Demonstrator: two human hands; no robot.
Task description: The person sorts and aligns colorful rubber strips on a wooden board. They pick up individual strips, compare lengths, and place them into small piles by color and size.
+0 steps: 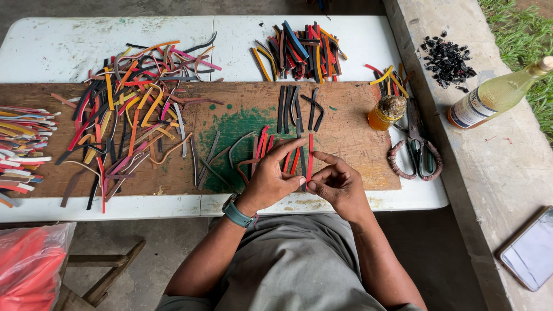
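My left hand, with a teal watch on its wrist, rests on the wooden board over a few red and dark strips, index finger stretched toward a red strip. My right hand pinches the near end of that red strip, which lies upright on the board next to black ones. More black strips lie in a row further up the board. A green paint patch marks the board's middle.
A big heap of coloured strips covers the board's left; another bundle lies on the white table behind. A small amber jar and scissors sit at the right. A bottle, black bits and a phone lie on the concrete ledge.
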